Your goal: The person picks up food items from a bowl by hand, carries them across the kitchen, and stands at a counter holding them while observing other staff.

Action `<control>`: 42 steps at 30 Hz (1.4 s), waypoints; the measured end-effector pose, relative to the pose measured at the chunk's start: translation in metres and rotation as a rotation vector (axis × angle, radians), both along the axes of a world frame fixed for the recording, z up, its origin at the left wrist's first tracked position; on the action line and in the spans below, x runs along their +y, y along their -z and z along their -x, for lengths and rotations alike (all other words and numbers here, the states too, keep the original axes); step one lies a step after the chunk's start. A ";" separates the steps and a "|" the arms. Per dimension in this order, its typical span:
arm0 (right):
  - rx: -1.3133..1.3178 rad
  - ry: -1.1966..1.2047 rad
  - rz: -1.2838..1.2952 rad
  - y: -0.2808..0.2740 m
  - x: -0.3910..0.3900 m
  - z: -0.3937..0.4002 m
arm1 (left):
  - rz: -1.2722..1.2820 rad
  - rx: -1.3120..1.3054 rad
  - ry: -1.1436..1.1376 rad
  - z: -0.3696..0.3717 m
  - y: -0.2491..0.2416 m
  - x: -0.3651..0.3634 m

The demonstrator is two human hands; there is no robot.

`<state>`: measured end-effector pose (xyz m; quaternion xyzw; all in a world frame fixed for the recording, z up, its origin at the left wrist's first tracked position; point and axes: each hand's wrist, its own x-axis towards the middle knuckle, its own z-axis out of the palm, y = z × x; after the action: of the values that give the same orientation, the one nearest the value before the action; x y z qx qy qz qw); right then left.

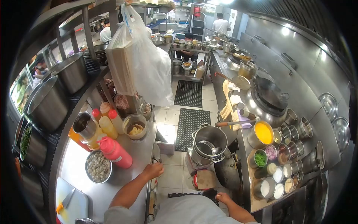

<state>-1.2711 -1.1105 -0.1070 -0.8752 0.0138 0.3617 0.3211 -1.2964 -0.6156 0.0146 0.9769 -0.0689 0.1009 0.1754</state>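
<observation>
My left hand (153, 170) is closed in a loose fist over the front edge of the steel counter (138, 149); nothing shows in it. Nearest to it is a pink squeeze bottle (115, 152), leaning to one side. Beside that bottle sits a steel bowl (98, 167) of small grey, shell-like pieces. Low at my right side, my right hand (223, 198) has its fingers curled, with nothing visible in them. It is close to the seasoning station (257, 204) but apart from it. A large steel pot (210, 143) with a ladle inside stands ahead, between both counters.
An orange-handled knife (64, 201) lies on a white cutting board (72, 194). A pot of yellow liquid (263, 133), several seasoning tins and a wok (270, 93) line the right. Clear plastic bags (149, 67) hang left of the aisle. Black mats (190, 127) cover its floor. Other people are farther back.
</observation>
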 end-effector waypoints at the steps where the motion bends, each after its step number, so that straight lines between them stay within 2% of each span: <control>1: -0.027 -0.019 0.008 0.000 0.002 0.001 | 0.007 -0.029 -0.004 0.002 0.001 -0.002; 3: -0.058 -0.038 0.018 -0.004 0.007 0.000 | 0.009 -0.050 -0.002 0.002 0.001 -0.002; 5: 0.039 -0.005 0.008 -0.010 0.014 0.002 | 0.011 -0.069 -0.007 0.004 0.003 -0.004; 8: -0.035 -0.046 -0.059 0.022 0.012 0.008 | -0.014 -0.103 -0.009 0.001 0.012 -0.002; 10: -0.088 -0.121 -0.113 0.030 0.011 0.014 | -0.006 -0.037 0.086 0.004 0.018 0.004; 12: -0.100 -0.178 -0.074 0.049 0.010 0.017 | -0.002 0.021 0.079 0.009 0.005 0.003; 13: -0.144 -0.237 -0.123 0.012 0.024 0.020 | -0.020 0.018 0.068 0.010 0.009 0.004; 17: -0.175 -0.347 -0.045 0.004 0.040 0.011 | -0.042 0.005 0.022 0.008 0.025 0.004; 22: -0.189 -0.380 -0.002 0.006 0.049 0.007 | -0.111 0.045 0.017 0.009 0.020 0.002; 28: -0.183 -0.354 0.012 0.009 0.042 0.007 | -0.059 0.085 -0.014 0.010 0.004 0.000; 33: -0.176 -0.268 -0.039 0.024 0.028 -0.007 | -0.013 0.046 -0.006 0.007 0.012 0.004; 35: -0.045 -0.130 -0.042 -0.003 0.040 0.000 | 0.000 0.000 -0.006 0.008 0.020 0.001; 36: 0.055 -0.039 -0.048 -0.052 0.066 0.004 | -0.011 -0.044 0.008 0.003 0.023 0.003; 38: 0.211 0.076 -0.216 -0.004 0.054 -0.008 | -0.031 -0.018 -0.007 0.004 0.017 0.001; 39: 0.236 0.171 -0.273 -0.003 0.056 -0.007 | -0.034 -0.019 0.046 0.002 0.013 -0.001; 42: 0.288 0.336 -0.376 -0.008 0.071 -0.011 | -0.066 0.014 0.004 0.004 0.008 -0.003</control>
<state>-1.2601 -1.0397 -0.0986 -0.7253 0.1367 0.4202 0.5279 -1.3004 -0.6183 0.0062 0.9827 -0.0729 0.0913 0.1438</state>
